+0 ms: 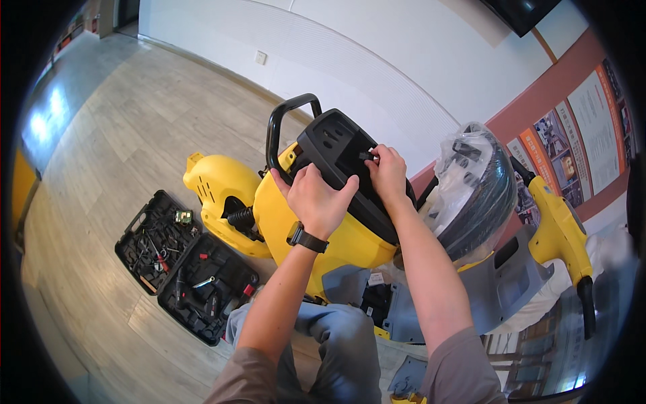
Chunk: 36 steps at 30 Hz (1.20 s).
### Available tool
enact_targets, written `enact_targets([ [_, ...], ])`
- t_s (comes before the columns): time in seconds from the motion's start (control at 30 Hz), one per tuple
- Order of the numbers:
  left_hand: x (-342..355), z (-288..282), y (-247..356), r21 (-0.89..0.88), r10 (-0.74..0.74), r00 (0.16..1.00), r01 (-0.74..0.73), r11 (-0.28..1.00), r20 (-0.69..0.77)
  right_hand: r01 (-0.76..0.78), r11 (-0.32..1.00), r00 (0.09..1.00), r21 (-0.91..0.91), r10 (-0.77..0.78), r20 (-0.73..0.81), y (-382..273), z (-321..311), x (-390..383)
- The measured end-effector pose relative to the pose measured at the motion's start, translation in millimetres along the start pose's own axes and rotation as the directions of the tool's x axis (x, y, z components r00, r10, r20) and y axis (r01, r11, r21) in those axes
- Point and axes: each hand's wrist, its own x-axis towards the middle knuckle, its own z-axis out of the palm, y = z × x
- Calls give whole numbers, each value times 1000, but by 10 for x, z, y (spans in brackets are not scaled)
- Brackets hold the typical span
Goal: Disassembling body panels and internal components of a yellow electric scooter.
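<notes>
A yellow machine point(279, 236) with a black top panel point(330, 131) and black tube handle point(274, 128) stands before me. My left hand point(315, 198) rests on it at the panel's left side, thumb and index finger apart, the other fingers bent; their tips are hard to see. My right hand point(389, 174) pinches a small black part point(367, 155) in the panel's dark recess.
An open black tool case point(171, 296) lies on the floor point(108, 135) at left, beside a yellow cover point(225, 175). A plastic-wrapped black seat point(491, 195) and yellow arm point(552, 232) are at right. A white wall point(229, 34) runs behind.
</notes>
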Motion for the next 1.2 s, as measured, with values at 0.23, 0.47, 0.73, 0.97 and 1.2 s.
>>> enact_targets([
  [0.23,-12,27,-28,-10,20,1000,-20,1000,-15,-145,968,989,-207,144,-21,-97,-36,-9],
  [0.47,7,-1,25,-19,-11,1000,12,1000,23,-114,930,983,-351,157,95,-150,22,145],
  [0.73,10,-17,-8,-3,-9,1000,9,1000,15,-106,944,979,-314,154,134,-248,23,114],
  [0.97,-5,-2,4,-7,-2,1000,2,1000,13,-146,924,985,-353,170,36,-294,6,128],
  [1.2,-3,7,-1,-30,23,998,-25,999,-55,-85,954,996,-287,78,-35,-205,44,93],
])
